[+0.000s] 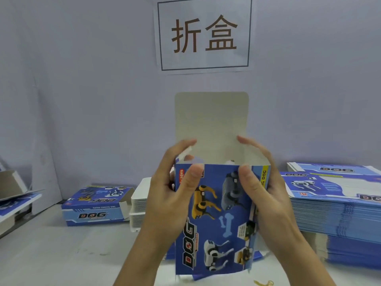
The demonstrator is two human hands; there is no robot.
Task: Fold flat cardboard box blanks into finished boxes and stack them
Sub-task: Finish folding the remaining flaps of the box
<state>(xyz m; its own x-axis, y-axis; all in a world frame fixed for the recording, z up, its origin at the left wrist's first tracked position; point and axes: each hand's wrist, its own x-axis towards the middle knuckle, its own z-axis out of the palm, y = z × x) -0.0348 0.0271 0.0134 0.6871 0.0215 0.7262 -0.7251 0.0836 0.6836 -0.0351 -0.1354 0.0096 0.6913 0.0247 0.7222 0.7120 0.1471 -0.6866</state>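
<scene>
One view only, head camera, looking forward and down.

Item 1: box in hand (214, 219), blue printed carton with toy dogs, held upright above the table (61, 254) at centre frame. Already opened into a sleeve; top end open, lid flap (211, 120) standing straight up, plain grey inner face showing. Bottom end hangs near the lower frame edge; whether it is closed cannot be told.

Item 2: left hand (171, 193), fingers curled round the box's left wall, thumb pressed on the printed front near the top edge.

Item 3: right hand (266, 193), mirrored grip on the right wall, thumb on the front, fingertips reaching toward the lid flap.

Item 4: finished box (97, 207), lying on the table at left, well apart from the hands.

Item 5: stack of flat blanks (338, 213), tall, at right; its near edge sits just beside the right forearm.

Item 6: white card stack (138, 207), behind the left hand.

Item 7: wall sign (205, 35), above.

Step judged in hand: closing the top. Advised: tuck the side dust flaps inward first, keep the walls square under both thumbs, then crease the lid flap along its score and seat the tongue.

Open room: bare table at lower left; the right side is crowded by the blanks.
</scene>
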